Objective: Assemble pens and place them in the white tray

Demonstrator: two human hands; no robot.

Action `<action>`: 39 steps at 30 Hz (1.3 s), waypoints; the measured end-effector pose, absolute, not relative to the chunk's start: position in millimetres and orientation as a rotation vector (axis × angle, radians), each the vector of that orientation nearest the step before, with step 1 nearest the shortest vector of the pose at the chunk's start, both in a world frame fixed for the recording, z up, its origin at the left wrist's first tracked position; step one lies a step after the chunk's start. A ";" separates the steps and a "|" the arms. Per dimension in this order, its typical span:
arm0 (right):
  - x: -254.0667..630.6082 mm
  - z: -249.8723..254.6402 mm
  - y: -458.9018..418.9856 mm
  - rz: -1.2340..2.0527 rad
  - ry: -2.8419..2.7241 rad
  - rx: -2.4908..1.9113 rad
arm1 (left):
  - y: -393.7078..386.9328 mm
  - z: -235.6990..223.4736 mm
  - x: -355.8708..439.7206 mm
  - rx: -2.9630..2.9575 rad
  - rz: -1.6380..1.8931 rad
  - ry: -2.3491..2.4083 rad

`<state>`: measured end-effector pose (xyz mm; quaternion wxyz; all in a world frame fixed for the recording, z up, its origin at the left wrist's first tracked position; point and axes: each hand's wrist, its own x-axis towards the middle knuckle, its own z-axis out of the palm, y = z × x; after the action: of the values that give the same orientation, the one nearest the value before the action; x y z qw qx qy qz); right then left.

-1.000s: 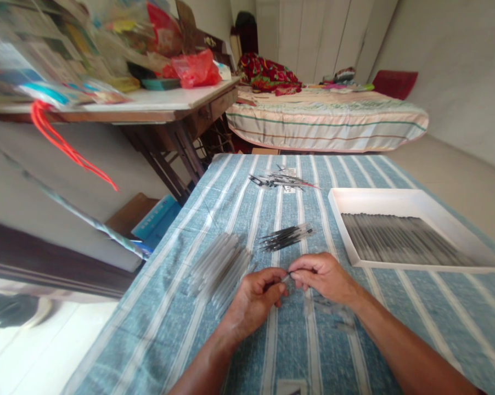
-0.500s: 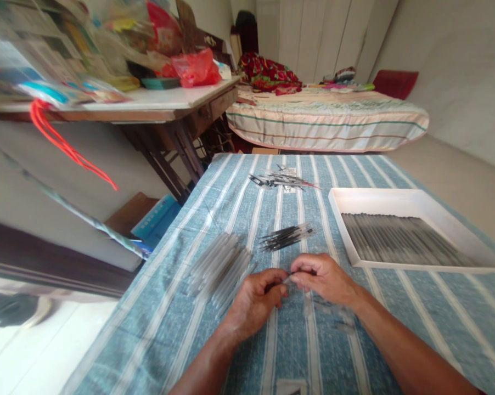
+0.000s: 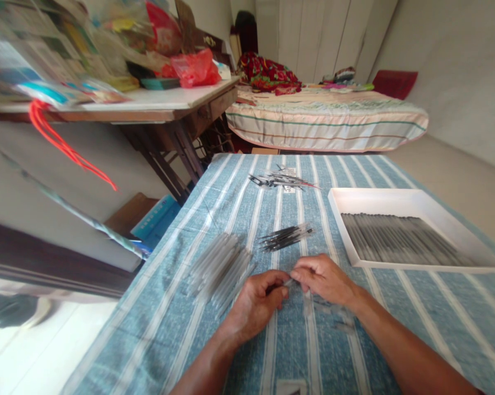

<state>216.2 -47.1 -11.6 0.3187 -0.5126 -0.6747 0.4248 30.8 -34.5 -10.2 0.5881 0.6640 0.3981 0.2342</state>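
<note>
My left hand [image 3: 260, 296] is closed in a pinch around a thin grey pen [image 3: 289, 282], of which only a short piece shows between the fingers. Close against it, my right hand [image 3: 324, 278] pinches the other end with thumb and fingertips. Left of my left hand lies a pile of grey translucent pen barrels [image 3: 220, 269]. Beyond the hands is a small bundle of dark pen refills [image 3: 286, 237]. Small clear and dark pieces [image 3: 333, 310], too blurred to name, lie under my right wrist.
A white open box [image 3: 416, 267] on the right holds a row of grey pens [image 3: 404, 238]. More thin dark and red sticks [image 3: 282, 179] lie at the back of the striped cloth [image 3: 181, 241]. A cluttered side table [image 3: 157, 104] stands left, a bed [image 3: 325, 120] behind.
The fingers of my right hand have curled in and closed further over the pen's end. My left hand has barely moved; the piles and box are unchanged.
</note>
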 end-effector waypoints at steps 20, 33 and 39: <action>216.6 -11.1 -47.2 1.093 -1.832 -1.368 | -35.3 -6.9 34.1 1.508 0.547 0.958; 218.5 -8.0 -47.4 1.098 -1.830 -1.342 | -36.1 -5.7 33.3 1.620 0.553 0.977; 218.3 -7.2 -47.7 1.179 -1.773 -1.353 | -35.6 -2.1 33.2 1.842 0.552 1.007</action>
<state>218.3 -47.7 -7.2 0.3046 -0.5108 -0.6695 0.4451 33.2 -35.6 -2.1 0.4669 0.7505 0.4102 0.2248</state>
